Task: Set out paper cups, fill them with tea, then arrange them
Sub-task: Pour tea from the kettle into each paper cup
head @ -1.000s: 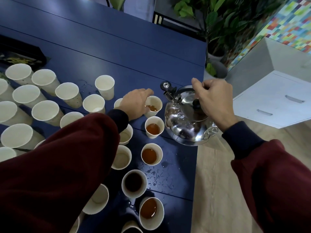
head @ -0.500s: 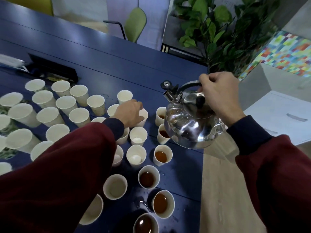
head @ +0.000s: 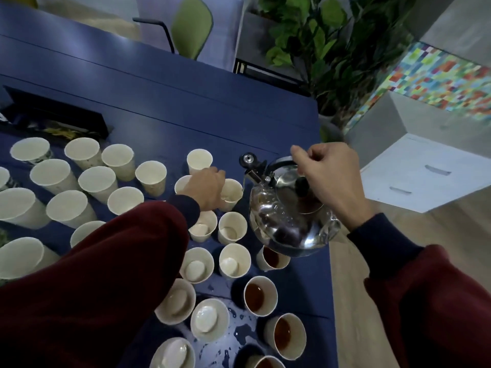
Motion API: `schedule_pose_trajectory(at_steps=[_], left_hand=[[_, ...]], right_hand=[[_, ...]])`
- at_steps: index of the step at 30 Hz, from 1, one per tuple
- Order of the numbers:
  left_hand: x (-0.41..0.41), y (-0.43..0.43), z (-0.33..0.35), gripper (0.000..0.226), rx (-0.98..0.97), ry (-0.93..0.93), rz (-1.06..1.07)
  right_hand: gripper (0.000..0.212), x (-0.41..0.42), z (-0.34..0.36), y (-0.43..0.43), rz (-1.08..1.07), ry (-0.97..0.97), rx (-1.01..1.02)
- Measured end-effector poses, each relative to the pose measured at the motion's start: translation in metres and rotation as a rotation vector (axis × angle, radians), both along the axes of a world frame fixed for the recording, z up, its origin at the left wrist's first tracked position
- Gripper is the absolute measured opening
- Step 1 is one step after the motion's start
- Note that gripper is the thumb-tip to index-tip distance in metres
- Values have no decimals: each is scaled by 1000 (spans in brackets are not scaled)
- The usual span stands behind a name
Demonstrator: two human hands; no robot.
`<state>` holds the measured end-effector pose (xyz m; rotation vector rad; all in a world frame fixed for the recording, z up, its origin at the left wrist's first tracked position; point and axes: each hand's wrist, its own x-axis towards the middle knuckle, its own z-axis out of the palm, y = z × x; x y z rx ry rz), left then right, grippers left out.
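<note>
Left hand (head: 210, 188) has shifted off the tea-filled cup it steadied a second ago, one column inward, and now grips an unfilled cup (head: 233, 193) by its side, fingers curled against the wall. Right hand (head: 328, 179) is clenched round the handle of the kettle (head: 289, 221), which is held off the table (head: 186, 107) and tipped slightly forward. Its spout (head: 252, 172) is just beside the gripped cup's rim; no stream visible. Filled cups (head: 261, 295) line the table's right edge, one partly hidden under the kettle. Empty cups (head: 66, 209) crowd the left side, well apart from the pour. Spilled drops (head: 240, 324) lie between the near cups. Step judged: filling the second column; arranging not begun. To do it well: bring the spout over the cup's centre before tipping, tip slowly, hold the light paper wall without squeezing, keep fingers clear of the stream, stop short of the rim. Risks: more splash on the wet table, kettle belly knocking the cup beneath.
</note>
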<state>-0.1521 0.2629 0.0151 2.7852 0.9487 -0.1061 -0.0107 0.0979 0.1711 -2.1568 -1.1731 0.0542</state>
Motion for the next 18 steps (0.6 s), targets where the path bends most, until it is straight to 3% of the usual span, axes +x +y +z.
schedule_pose_trajectory(at_steps=[5, 18], left_hand=[[0, 5, -22, 53, 236, 90, -67], [10, 8, -36, 56, 225, 20, -1]], right_hand=[[54, -3, -5, 4, -48, -29, -49], [48, -6, -8, 13, -95, -14, -127]])
